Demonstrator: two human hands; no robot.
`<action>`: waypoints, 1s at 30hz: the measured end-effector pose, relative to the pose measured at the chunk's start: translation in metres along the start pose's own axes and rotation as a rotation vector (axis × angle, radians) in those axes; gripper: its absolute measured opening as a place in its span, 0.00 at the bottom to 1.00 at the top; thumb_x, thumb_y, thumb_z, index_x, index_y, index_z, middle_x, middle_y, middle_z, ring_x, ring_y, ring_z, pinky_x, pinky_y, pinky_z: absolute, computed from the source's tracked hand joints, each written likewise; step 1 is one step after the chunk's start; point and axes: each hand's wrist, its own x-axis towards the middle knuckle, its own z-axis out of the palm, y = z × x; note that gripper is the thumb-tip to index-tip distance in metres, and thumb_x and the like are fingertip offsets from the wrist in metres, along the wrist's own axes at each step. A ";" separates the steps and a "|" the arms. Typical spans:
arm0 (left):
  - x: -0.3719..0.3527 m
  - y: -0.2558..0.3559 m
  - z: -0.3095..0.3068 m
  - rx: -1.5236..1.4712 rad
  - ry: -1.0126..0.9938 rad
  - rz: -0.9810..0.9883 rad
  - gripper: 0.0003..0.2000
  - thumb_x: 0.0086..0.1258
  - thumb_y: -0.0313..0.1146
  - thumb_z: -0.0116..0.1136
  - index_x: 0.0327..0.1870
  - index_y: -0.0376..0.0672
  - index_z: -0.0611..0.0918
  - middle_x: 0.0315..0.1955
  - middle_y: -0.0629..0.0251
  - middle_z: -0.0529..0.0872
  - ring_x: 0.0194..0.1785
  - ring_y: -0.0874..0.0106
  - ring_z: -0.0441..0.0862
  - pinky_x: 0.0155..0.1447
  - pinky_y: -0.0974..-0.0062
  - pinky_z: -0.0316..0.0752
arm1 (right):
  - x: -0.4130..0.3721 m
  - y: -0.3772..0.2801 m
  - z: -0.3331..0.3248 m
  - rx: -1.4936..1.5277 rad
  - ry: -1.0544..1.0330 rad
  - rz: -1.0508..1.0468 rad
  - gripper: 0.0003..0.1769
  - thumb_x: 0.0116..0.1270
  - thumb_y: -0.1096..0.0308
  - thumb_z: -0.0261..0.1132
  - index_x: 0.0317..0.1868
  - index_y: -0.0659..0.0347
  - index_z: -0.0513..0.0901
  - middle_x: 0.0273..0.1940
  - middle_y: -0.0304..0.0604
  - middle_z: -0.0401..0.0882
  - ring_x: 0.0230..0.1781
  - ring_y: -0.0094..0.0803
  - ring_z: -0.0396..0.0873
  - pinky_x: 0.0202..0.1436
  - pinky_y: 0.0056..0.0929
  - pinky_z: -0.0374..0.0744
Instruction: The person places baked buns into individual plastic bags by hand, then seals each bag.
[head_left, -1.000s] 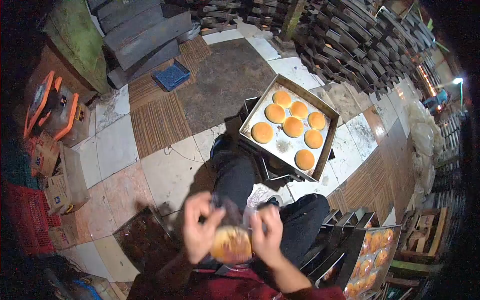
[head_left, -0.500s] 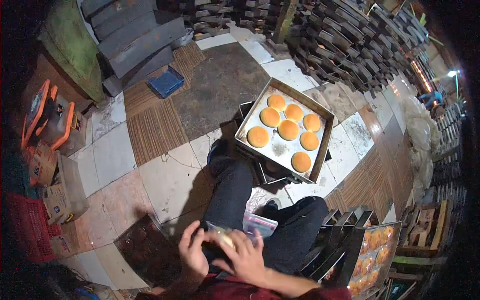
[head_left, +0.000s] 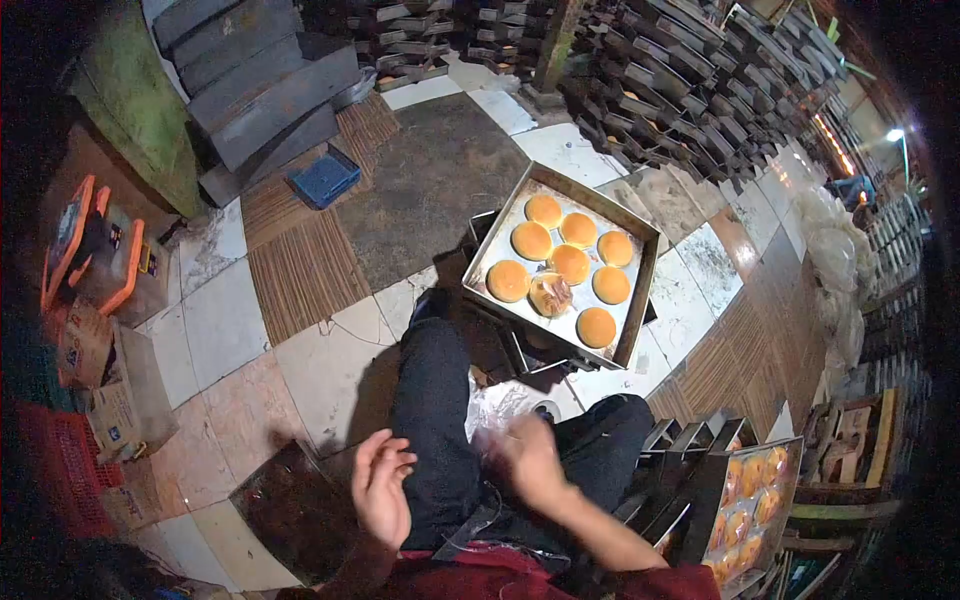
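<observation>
A metal tray (head_left: 600, 205) rests on a stand in front of my knees, holding several round golden buns (head_left: 570, 263). A bun wrapped in clear plastic (head_left: 550, 295) lies among them near the tray's middle. My left hand (head_left: 380, 490) hovers over my left thigh, fingers apart and holding nothing. My right hand (head_left: 525, 455) is motion-blurred over my lap, right beside a heap of clear plastic bags (head_left: 495, 405); its grip is unclear.
A rack at lower right holds a tray of wrapped buns (head_left: 745, 510). A dark tray (head_left: 290, 500) lies on the floor at lower left. Cardboard boxes (head_left: 110, 380), an orange-lidded container (head_left: 95, 250), a blue lid (head_left: 322, 175) and stacked racks (head_left: 700, 90) ring the tiled floor.
The bun both hands held in plastic has left them and now lies wrapped on the tray. My hands have parted; the right one moved toward the plastic bags.
</observation>
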 end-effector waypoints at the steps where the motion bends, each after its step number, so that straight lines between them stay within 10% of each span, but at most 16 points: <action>1: 0.003 -0.003 0.006 -0.003 -0.034 -0.051 0.12 0.69 0.28 0.47 0.52 0.40 0.73 0.42 0.63 0.78 0.40 0.75 0.76 0.46 0.78 0.69 | -0.022 0.014 0.031 -0.662 -0.015 -0.453 0.14 0.58 0.66 0.55 0.44 0.60 0.76 0.52 0.47 0.71 0.61 0.48 0.63 0.61 0.53 0.63; 7: 0.011 -0.032 0.029 0.070 -0.197 -0.197 0.10 0.69 0.28 0.46 0.49 0.39 0.73 0.39 0.63 0.79 0.40 0.74 0.77 0.45 0.78 0.69 | -0.047 0.010 0.035 -0.751 -0.540 -0.561 0.22 0.59 0.64 0.53 0.56 0.56 0.73 0.62 0.46 0.61 0.69 0.52 0.49 0.68 0.59 0.47; 9: 0.012 -0.034 0.030 0.048 -0.219 -0.181 0.09 0.69 0.27 0.46 0.48 0.40 0.73 0.39 0.64 0.79 0.40 0.75 0.76 0.45 0.78 0.69 | -0.049 0.011 0.033 -0.722 -0.559 -0.532 0.22 0.59 0.64 0.53 0.55 0.56 0.75 0.64 0.46 0.59 0.69 0.51 0.49 0.68 0.59 0.48; 11: 0.011 -0.036 0.029 0.081 -0.238 -0.145 0.09 0.69 0.27 0.46 0.48 0.40 0.73 0.39 0.64 0.79 0.40 0.75 0.76 0.45 0.78 0.69 | -0.050 0.021 0.033 -0.561 -0.037 -0.336 0.17 0.59 0.63 0.53 0.47 0.56 0.79 0.64 0.45 0.60 0.68 0.50 0.51 0.68 0.58 0.49; 17: 0.013 -0.041 0.014 0.058 -0.159 -0.268 0.09 0.70 0.28 0.45 0.48 0.39 0.73 0.38 0.63 0.79 0.39 0.75 0.77 0.44 0.79 0.70 | -0.062 0.014 0.026 -0.694 -0.386 -0.587 0.22 0.61 0.60 0.57 0.54 0.57 0.71 0.63 0.48 0.60 0.62 0.56 0.61 0.61 0.55 0.62; 19: 0.015 -0.036 0.014 0.120 -0.115 -0.267 0.09 0.70 0.28 0.45 0.47 0.39 0.74 0.37 0.63 0.79 0.38 0.75 0.77 0.43 0.78 0.70 | -0.048 -0.006 0.015 -0.127 -0.240 0.275 0.20 0.59 0.56 0.62 0.45 0.61 0.77 0.63 0.52 0.59 0.49 0.61 0.71 0.49 0.51 0.74; 21: 0.017 -0.041 0.012 0.113 -0.117 -0.275 0.08 0.70 0.29 0.46 0.47 0.39 0.74 0.36 0.63 0.80 0.38 0.74 0.77 0.42 0.78 0.71 | -0.036 0.013 0.015 -0.179 -0.167 0.161 0.17 0.56 0.58 0.66 0.38 0.64 0.79 0.53 0.58 0.69 0.38 0.60 0.76 0.38 0.47 0.77; 23: 0.018 -0.043 0.010 0.047 -0.152 -0.406 0.09 0.70 0.31 0.46 0.47 0.39 0.74 0.36 0.62 0.80 0.38 0.73 0.78 0.42 0.77 0.72 | -0.021 0.013 0.009 -0.150 -0.562 0.159 0.14 0.56 0.63 0.65 0.37 0.64 0.79 0.38 0.56 0.77 0.39 0.51 0.77 0.39 0.44 0.76; 24: 0.017 -0.041 0.010 0.070 -0.181 -0.445 0.10 0.71 0.34 0.45 0.47 0.39 0.73 0.37 0.61 0.80 0.39 0.72 0.78 0.42 0.75 0.72 | -0.019 0.030 0.012 -0.039 -0.366 -0.070 0.10 0.56 0.67 0.63 0.36 0.64 0.80 0.27 0.54 0.77 0.36 0.48 0.78 0.38 0.41 0.75; 27: 0.013 -0.042 0.007 0.061 -0.306 -0.680 0.25 0.70 0.53 0.40 0.50 0.37 0.72 0.42 0.55 0.79 0.45 0.63 0.78 0.50 0.62 0.73 | 0.016 -0.011 -0.052 0.140 0.050 -0.087 0.10 0.52 0.74 0.62 0.37 0.58 0.81 0.33 0.47 0.78 0.36 0.45 0.76 0.42 0.36 0.73; 30: 0.032 -0.032 0.015 -0.549 -0.478 -1.062 0.41 0.62 0.69 0.33 0.57 0.34 0.68 0.51 0.49 0.75 0.53 0.55 0.74 0.61 0.51 0.64 | 0.021 -0.058 -0.090 -0.102 -0.158 -0.492 0.17 0.45 0.75 0.62 0.40 0.52 0.81 0.45 0.40 0.76 0.52 0.41 0.70 0.56 0.44 0.66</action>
